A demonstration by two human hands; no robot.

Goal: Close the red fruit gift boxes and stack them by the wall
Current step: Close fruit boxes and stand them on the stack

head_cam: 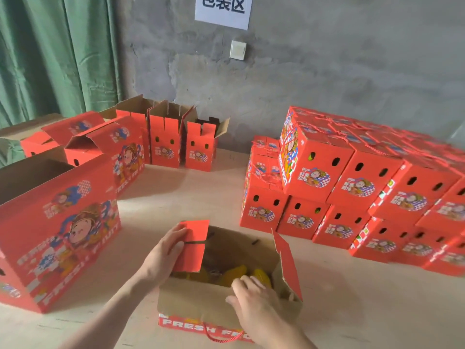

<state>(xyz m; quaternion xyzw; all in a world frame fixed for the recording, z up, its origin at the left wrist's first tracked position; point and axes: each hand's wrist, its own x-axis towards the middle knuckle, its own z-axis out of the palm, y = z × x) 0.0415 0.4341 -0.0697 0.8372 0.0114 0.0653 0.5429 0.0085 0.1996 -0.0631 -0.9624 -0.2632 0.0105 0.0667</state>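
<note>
An open red fruit gift box [201, 302] stands on the table right in front of me, with yellow fruit [232, 274] inside. My left hand [163, 250] holds the box's left red flap [192, 245], thumb on its outer face, the flap tilted inward. My right hand [254, 303] rests on the near cardboard flap at the box's front edge, fingers curled over it. The right flap [286, 263] stands up. A stack of closed red boxes [352, 192] sits at the right by the grey wall.
A large open red box [57, 230] stands at the left. Several more open red boxes [163, 139] line the back left near a green curtain [55, 54]. A red cord handle [219, 336] hangs off the near box's front. Bare tabletop [201, 192] lies in the middle.
</note>
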